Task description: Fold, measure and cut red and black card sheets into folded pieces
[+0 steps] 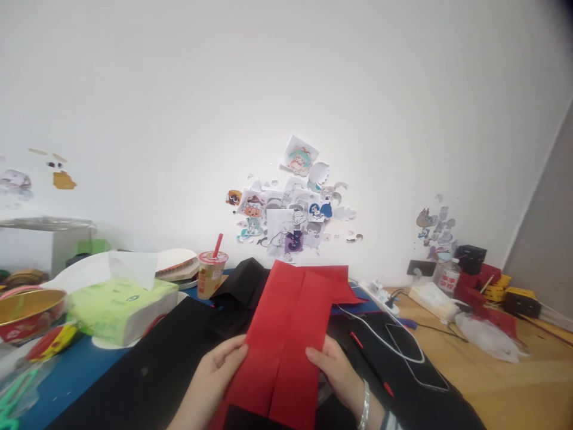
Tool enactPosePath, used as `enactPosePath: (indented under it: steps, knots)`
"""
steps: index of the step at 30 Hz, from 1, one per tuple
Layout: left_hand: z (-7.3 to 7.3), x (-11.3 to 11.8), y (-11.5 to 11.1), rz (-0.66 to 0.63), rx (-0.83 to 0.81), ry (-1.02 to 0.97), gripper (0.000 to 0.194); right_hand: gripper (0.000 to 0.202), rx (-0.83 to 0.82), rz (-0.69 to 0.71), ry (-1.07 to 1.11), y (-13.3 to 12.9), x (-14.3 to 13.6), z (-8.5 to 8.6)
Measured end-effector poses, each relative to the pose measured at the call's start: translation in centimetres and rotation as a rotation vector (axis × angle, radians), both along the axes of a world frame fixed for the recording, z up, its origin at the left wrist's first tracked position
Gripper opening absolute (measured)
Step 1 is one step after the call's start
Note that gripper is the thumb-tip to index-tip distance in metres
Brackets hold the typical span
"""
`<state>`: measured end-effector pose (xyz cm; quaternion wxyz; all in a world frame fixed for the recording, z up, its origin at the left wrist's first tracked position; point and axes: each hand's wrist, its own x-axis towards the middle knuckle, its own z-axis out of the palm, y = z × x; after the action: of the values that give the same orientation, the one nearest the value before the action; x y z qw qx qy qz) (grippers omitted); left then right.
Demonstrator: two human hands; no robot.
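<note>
A long folded sheet of red paper [286, 322] is held up between my hands, with a lengthwise seam down its middle. My left hand [224, 361] pinches its left edge, thumb in front and fingers behind. At the right edge my right hand [333, 364] grips it the same way, a bracelet at the wrist. A dark piece [250, 419] overlaps the paper's lower end. Behind it lie another red paper piece [342, 283] and a folded black paper [244, 283]. Black sheeting [147, 364] covers the table under my hands.
On the left are a tissue pack [120, 304], a bowl [31, 310], green scissors [15, 397] and a drink cup [212, 275]. To the right lie a red-tipped pen [371, 364], a phone [416, 358] with a white cable, a power strip [378, 292] and a bottle [450, 278].
</note>
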<state>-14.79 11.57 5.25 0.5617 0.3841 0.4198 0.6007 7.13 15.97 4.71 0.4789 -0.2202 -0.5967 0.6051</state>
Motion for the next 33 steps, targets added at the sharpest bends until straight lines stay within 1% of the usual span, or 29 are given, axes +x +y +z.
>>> enactPosePath:
  steps: [3, 5, 8, 10, 12, 14, 17, 19, 23, 27, 30, 33]
  knots:
    - [-0.1, 0.5, -0.1, 0.015, -0.005, -0.071, 0.046, 0.046, -0.060, -0.132, 0.055, 0.0, -0.5, -0.6]
    - [-0.4, 1.4, -0.1, 0.001, -0.003, -0.109, 0.050, 0.044, -0.079, -0.187, 0.106, 0.1, -0.9, -1.1]
    - [-1.3, 3.2, -0.1, -0.042, -0.006, -0.139, 0.058, 0.041, -0.075, -0.168, 0.143, 0.0, -1.8, -1.8]
    - [-2.0, 3.8, 0.1, -0.066, -0.017, -0.142, 0.063, 0.039, -0.056, -0.141, 0.145, -0.1, -2.3, -2.2]
    - [-2.5, 3.7, 0.5, -0.083, -0.025, -0.126, 0.062, 0.037, -0.037, -0.144, 0.129, -0.1, -2.5, -2.3]
    - [-2.7, 2.8, 0.9, -0.088, -0.018, -0.100, 0.058, 0.037, -0.027, -0.189, 0.125, 0.1, -2.2, -2.3]
    - [-2.4, 1.4, 1.5, -0.083, 0.010, -0.081, 0.054, 0.033, 0.007, -0.253, 0.161, 0.8, -1.1, -1.7]
    - [-1.9, 0.9, 1.4, -0.070, 0.041, -0.088, 0.051, 0.029, 0.040, -0.258, 0.176, 1.1, -0.3, -1.2]
    - [-0.6, 0.9, 0.7, -0.056, 0.080, -0.092, 0.049, 0.028, 0.056, -0.216, 0.151, 1.1, 0.2, -0.8]
    - [0.3, 0.8, 0.0, -0.104, 0.072, -0.043, 0.049, 0.030, 0.066, -0.179, 0.153, 0.8, -0.1, -1.0]
    - [0.6, 0.6, -0.2, -0.137, 0.049, -0.042, 0.048, 0.031, 0.069, -0.226, 0.210, 0.8, 0.2, -1.0]
    - [0.7, 0.6, -0.2, -0.136, 0.042, -0.045, 0.050, 0.033, 0.070, -0.280, 0.239, 1.1, 1.0, -0.6]
